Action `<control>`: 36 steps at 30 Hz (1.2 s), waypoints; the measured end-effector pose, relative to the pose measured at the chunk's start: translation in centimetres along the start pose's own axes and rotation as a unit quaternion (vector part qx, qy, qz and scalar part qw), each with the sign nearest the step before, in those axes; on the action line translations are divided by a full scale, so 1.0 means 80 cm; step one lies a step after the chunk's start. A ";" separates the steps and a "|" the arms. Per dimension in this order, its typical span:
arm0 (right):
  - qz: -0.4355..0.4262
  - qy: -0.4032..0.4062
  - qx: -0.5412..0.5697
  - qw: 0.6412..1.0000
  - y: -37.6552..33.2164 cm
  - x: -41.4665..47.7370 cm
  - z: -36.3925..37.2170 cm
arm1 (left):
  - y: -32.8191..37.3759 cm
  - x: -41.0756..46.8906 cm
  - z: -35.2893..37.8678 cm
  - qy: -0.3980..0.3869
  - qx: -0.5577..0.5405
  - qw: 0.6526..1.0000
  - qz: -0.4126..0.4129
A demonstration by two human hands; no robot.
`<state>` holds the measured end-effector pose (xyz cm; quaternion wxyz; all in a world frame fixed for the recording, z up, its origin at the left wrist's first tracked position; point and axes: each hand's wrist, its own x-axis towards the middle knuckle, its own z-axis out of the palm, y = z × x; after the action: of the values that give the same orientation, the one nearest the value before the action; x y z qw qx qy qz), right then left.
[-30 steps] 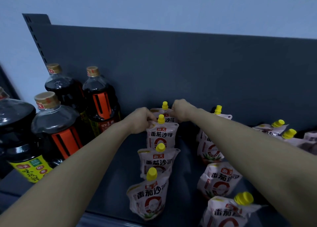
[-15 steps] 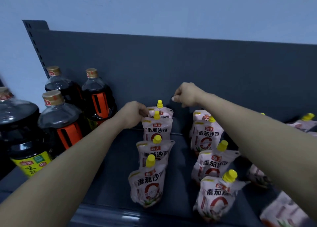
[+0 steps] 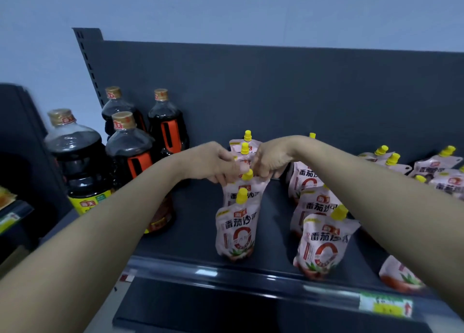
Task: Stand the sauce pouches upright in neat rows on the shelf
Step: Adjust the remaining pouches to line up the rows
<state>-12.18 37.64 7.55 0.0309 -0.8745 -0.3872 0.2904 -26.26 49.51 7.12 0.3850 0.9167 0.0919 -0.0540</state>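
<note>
Both the left hand point(image 3: 213, 164) and right hand point(image 3: 270, 160) pinch the top corners of a glossy, soft-sided tomato sauce pouch point(image 3: 247, 192) with fingers curled closed. It stands second in a row on the dark metal shelf point(image 3: 190, 232). Its yellow screw cap point(image 3: 247, 175) is ribbed.

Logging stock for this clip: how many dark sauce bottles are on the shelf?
4, all at the left: front-left bottle, one beside it, and two at the back panel. More may be hidden behind the left forearm.

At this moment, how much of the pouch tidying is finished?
Two rows stand upright: the left row and the middle row. Both hands, left and right, grip the left row's second pouch. The right-side pouches are leaning and unsorted.
</note>
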 end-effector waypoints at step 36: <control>0.018 0.097 -0.056 0.994 -0.002 -0.003 0.044 | -0.030 -0.024 0.061 -0.065 0.002 0.998 0.025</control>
<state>-14.27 37.00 4.80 0.0147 -0.9057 -0.3824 0.1824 -28.75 47.41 2.32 0.3892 0.9142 0.0436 -0.1042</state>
